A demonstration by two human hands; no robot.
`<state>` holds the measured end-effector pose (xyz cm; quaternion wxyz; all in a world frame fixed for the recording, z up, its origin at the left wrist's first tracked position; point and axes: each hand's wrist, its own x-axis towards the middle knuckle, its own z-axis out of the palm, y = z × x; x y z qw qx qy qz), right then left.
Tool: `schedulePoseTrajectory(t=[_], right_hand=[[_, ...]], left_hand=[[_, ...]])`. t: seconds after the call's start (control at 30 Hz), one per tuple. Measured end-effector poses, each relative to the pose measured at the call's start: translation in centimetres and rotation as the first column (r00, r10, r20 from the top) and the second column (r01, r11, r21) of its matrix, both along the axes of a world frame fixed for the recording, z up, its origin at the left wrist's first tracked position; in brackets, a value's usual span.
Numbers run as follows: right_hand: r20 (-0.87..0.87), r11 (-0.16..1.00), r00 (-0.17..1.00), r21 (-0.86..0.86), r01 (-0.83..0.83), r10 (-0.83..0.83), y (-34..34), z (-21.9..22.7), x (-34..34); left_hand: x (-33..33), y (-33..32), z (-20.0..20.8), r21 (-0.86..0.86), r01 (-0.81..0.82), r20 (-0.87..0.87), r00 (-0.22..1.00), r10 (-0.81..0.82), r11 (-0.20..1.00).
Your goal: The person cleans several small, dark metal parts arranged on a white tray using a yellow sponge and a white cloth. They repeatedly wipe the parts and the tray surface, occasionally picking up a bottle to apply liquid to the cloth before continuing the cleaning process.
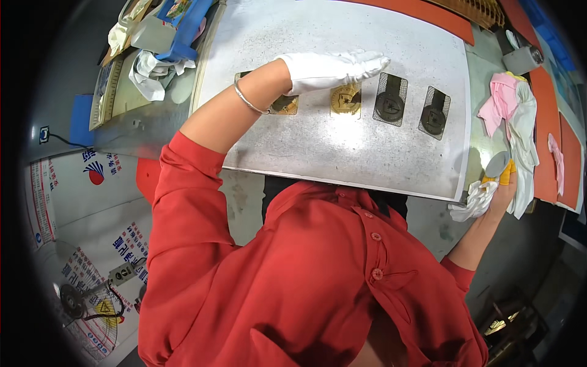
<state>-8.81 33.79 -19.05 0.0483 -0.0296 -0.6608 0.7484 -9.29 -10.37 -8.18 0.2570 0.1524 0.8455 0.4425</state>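
Over the white work surface (293,147), my left hand (333,70), in a white glove, is stretched flat with its fingers together, palm turned away. Just below it lies a gold-toned metal plate (346,101) with a round emblem and mesh edges, partly covered by the glove. Another gold-toned plate (285,107) is mostly hidden behind my left wrist. Right of my fingertips lie a dark plate (390,105) and a second dark plate (434,117). At the right edge, my right hand (480,199) has bunched white-gloved fingers beside something yellow (507,174) and a grey disc (497,164); its grip is unclear.
Pink cloth (502,101) and white cloth (524,131) lie on the right side. A grey-white container (523,60) stands behind them. At the far left are a blue bin (186,33) and crumpled white cloth (150,76). A fan (76,300) is low at left.
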Motion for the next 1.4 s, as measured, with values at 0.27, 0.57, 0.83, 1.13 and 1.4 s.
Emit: schedulePoseTrajectory(t=[0.27,0.57,0.83,1.13,1.4], right_hand=[[0.006,0.997,0.999,-0.070,-0.032,0.033,-0.6,0.4,0.1],[0.029,0.997,1.000,-0.083,0.003,-0.001,-1.3,0.6,0.5],[0.012,0.995,0.999,-0.091,-0.045,0.047,-1.5,1.0,0.5],[0.014,0.984,0.996,-0.161,-0.082,0.085,-1.3,0.8,0.4],[0.014,0.988,0.998,-0.142,-0.065,0.068,-1.6,1.0,0.6]], left_hand=[[0.6,1.2,0.3,0.027,0.063,-0.142,0.988,-0.059,0.998],[-1.0,3.6,1.4,-0.045,-0.023,0.011,1.000,0.024,0.999],[-3.1,7.2,1.3,-0.006,0.028,0.119,0.992,-0.027,1.000],[-4.2,7.8,0.3,-0.062,0.035,0.078,0.997,-0.030,0.997],[-3.1,8.1,2.0,-0.091,-0.044,0.065,0.997,0.050,0.995]])
